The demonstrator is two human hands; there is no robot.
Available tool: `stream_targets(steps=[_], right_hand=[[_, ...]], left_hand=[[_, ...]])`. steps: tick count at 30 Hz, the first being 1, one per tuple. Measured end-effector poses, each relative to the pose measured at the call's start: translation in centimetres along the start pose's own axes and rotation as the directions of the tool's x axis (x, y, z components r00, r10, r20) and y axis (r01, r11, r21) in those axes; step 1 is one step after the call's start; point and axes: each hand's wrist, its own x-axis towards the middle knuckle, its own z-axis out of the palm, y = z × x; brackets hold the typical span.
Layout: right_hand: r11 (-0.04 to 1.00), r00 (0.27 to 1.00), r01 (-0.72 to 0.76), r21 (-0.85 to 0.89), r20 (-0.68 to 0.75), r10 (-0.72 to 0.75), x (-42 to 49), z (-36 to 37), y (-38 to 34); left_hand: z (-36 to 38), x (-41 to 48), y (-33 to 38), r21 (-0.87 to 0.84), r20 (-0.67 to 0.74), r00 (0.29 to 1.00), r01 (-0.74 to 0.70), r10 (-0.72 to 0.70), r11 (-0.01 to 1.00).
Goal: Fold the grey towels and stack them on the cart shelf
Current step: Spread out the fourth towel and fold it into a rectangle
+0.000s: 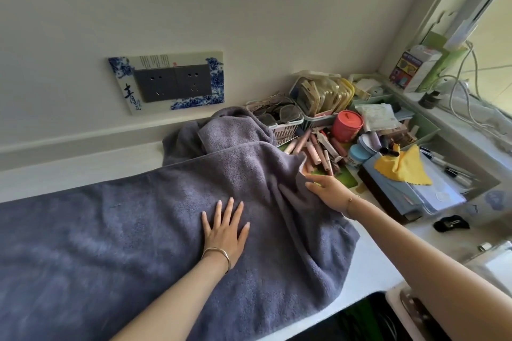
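Grey towel (124,230) spread across white counter (368,257), from 9 to 5 o'clock. Left hand (225,232) at centre, palm down on it, fingers straight and fanned wide, forearm rising from 6 o'clock. Right hand (328,191) at 2 o'clock, arm stretched out, thumb along the rumpled right edge; fingertips hidden under a fold, grip impossible to tell. Second grey towel (219,130) bunched at 12 o'clock.
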Motion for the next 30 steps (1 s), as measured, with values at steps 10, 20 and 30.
stream_targets(steps=[10,20,30], right_hand=[[0.82,0.997,0.017,0.572,0.057,-0.06,-2.2,8.8,-17.3],[0.809,0.898,0.109,0.578,0.292,-0.33,-7.6,31.1,-37.0],[0.914,0.905,0.381,-0.138,0.26,-0.338,-6.6,43.7,-34.8]], left_hand=[[-5.3,-7.4,-11.5,-0.573,-0.224,0.943,0.075,-0.244,0.816],[-7.3,-19.7,-33.6,-0.649,-0.241,0.776,0.317,-0.583,0.692],[-6.0,-27.2,-44.0,-0.332,-0.138,0.735,0.597,-0.664,0.73]])
